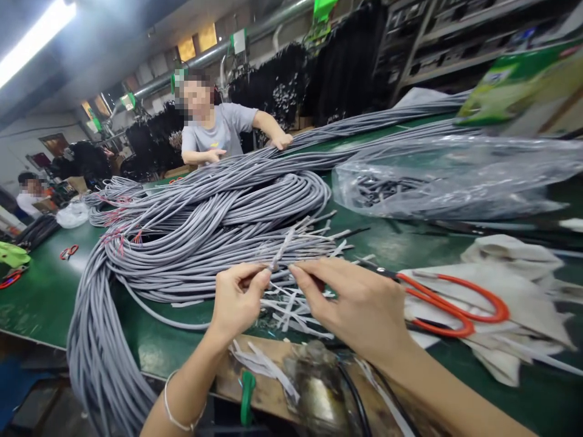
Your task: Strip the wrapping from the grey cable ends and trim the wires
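Note:
My left hand [239, 300] is closed in a pinch on a grey cable end with whitish, frayed wrapping [286, 243], which sticks up above the thumb. Close to its right, my right hand [355, 297] has thumb and forefinger nearly together beside that cable end; what lies between them, if anything, is too small to make out. Behind both hands spreads a big bundle of grey cables [218, 243], its trimmed ends pointing right. White strips [291, 306] lie below the fingertips. Orange-handled scissors [469, 331] rest just right of my right hand.
Across the green table [387, 243], a co-worker in a grey shirt [237, 124] handles the cables. A clear plastic bag [483, 176] with dark parts lies at right, near a whitish cloth [514, 261]. Below my hands stand a wooden board [241, 379] and a worn machine [319, 394].

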`<move>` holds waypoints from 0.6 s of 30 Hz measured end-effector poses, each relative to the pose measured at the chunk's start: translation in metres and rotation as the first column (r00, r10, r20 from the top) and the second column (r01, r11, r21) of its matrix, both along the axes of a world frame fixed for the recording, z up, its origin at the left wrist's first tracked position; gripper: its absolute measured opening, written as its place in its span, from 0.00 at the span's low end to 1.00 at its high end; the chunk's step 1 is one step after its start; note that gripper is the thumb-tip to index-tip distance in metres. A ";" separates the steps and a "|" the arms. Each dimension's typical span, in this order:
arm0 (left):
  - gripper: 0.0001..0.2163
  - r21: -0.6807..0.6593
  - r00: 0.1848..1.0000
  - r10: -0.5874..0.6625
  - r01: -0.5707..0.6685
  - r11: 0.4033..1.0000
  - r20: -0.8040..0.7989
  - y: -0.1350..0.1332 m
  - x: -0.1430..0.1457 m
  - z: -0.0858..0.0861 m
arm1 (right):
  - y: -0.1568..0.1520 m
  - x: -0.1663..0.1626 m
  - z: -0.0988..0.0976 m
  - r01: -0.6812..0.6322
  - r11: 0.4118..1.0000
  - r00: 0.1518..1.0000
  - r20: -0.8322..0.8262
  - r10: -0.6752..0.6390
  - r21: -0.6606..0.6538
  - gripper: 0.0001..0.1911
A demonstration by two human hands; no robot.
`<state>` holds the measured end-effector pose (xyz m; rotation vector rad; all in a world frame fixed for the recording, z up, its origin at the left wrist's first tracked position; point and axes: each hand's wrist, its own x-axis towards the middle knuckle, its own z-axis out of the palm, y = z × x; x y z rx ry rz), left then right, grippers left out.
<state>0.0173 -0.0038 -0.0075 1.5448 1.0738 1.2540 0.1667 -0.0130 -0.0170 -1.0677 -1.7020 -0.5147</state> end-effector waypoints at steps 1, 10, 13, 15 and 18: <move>0.12 0.020 1.000 0.003 -0.003 1.000 -0.014 -0.001 0.000 0.001 | -0.001 0.000 0.000 -0.005 1.000 1.000 0.006 0.005 -0.001 0.14; 0.10 0.197 0.984 0.037 -0.002 0.980 -0.176 -0.004 0.000 0.001 | -0.001 0.002 0.001 -0.071 0.997 0.997 0.009 0.071 -0.033 0.12; 0.10 0.197 0.984 0.040 -0.005 0.980 -0.172 -0.005 0.000 0.001 | -0.002 0.004 0.003 -0.046 0.999 0.999 -0.002 0.046 -0.022 0.13; 0.10 0.186 0.985 0.034 -0.002 0.983 -0.168 -0.006 0.000 0.000 | -0.002 0.004 0.003 -0.042 0.999 0.999 0.006 0.042 -0.018 0.12; 0.09 0.194 0.980 0.049 -0.011 0.981 -0.191 -0.008 0.000 0.001 | -0.002 0.003 0.002 -0.086 0.995 0.996 0.016 0.087 -0.041 0.12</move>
